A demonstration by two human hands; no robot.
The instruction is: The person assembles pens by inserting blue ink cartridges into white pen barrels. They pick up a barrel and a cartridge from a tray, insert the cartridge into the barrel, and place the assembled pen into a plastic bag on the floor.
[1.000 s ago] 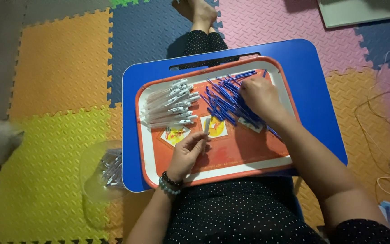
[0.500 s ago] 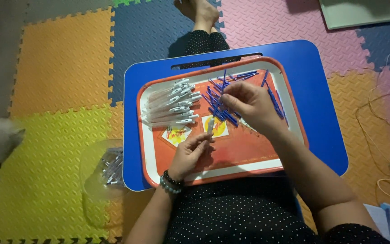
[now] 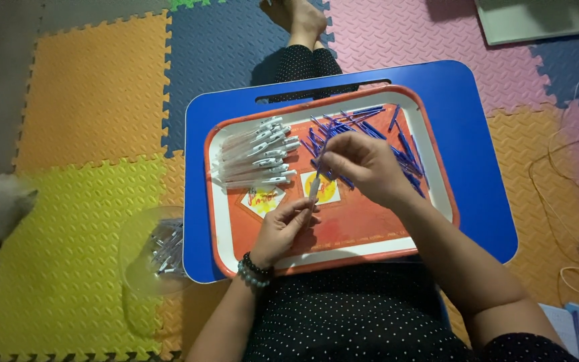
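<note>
An orange tray [image 3: 343, 231] with a white rim rests on a blue lap table [image 3: 470, 94]. Several clear pen barrels with white caps [image 3: 256, 155] lie in a row at the tray's left. Several loose blue pen refills [image 3: 370, 131] are scattered at its upper right. My left hand [image 3: 286, 224] pinches a clear pen barrel [image 3: 314, 186] near the tray's middle. My right hand [image 3: 363, 164] holds a blue refill [image 3: 323, 153] by its upper end, with its tip at the barrel's top.
A clear plastic container [image 3: 152, 251] with more pen parts sits on the yellow foam mat at the left. White cables [image 3: 571, 194] and a small white block lie at the right. My bare foot [image 3: 299, 17] shows beyond the table.
My right hand has lifted off the refill pile with one blue refill and moved left toward my left hand, which has raised a clear barrel off the tray.
</note>
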